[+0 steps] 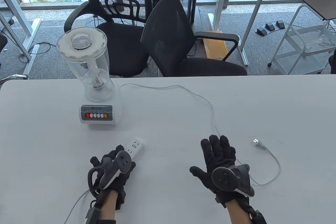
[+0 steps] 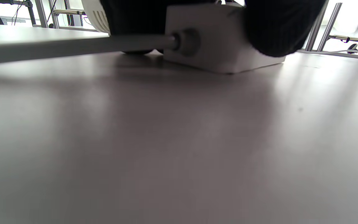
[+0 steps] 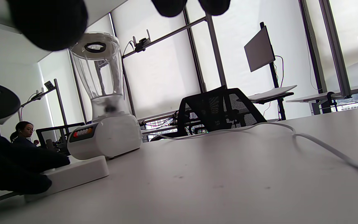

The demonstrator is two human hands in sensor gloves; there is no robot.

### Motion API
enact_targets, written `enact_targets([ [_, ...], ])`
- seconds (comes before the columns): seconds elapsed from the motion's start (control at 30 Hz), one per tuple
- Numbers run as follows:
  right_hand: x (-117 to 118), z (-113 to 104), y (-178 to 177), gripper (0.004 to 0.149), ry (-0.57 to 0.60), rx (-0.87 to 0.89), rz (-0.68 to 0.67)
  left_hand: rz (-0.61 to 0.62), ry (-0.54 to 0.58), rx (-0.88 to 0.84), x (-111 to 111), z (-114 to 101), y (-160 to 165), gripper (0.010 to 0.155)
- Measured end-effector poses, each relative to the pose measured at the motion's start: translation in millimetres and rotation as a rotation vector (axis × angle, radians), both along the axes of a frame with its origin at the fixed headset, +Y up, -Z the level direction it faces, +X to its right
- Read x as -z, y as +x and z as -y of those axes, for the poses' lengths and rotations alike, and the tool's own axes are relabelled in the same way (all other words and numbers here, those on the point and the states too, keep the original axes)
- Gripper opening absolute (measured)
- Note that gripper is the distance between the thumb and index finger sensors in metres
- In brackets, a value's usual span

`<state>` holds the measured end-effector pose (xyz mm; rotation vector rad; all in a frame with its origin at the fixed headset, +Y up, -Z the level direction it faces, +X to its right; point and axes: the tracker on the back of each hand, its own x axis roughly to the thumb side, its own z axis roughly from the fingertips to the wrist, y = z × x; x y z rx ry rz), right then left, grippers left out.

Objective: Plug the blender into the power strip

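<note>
Both hands wear black fabric sensor gloves covering every finger. The left hand (image 1: 111,174) carries a dark grey tracker (image 1: 115,167) strapped across its back, with a round disc face bearing small buttons and a black ring-shaped loop at its side. The right hand (image 1: 219,165) carries a matching grey tracker (image 1: 231,178), its disc face showing two small dots. Black straps and dark modules wrap each wrist below the trackers. Bare skin shows on both forearms between glove cuff and a further black band.
</note>
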<state>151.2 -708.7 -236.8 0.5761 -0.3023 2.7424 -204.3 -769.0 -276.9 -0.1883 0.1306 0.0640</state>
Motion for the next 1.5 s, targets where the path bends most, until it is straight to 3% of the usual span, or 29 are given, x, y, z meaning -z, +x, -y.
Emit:
enact_targets([
  [0.3,-3,-9,10,0.097,0.027,0.051,0.021,-0.006,-0.039,-0.003,7,-4,4,0.081],
  [0.47,-2,-10,14,0.096,0.013,0.074,0.032,0.078,-0.064,-0.003,17,-9,14,0.081],
  [0.8,0,-12,21,0.096,0.016,0.093,0.055,0.251,-0.045,-0.08,38,-32,60,0.082],
  [1.27,1,-12,25,0.095,0.006,0.123,0.08,0.377,0.052,-0.145,54,-60,117,0.083],
  [1.5,3,-11,29,0.095,0.0,0.136,0.097,0.455,0.042,-0.157,61,-62,147,0.083],
])
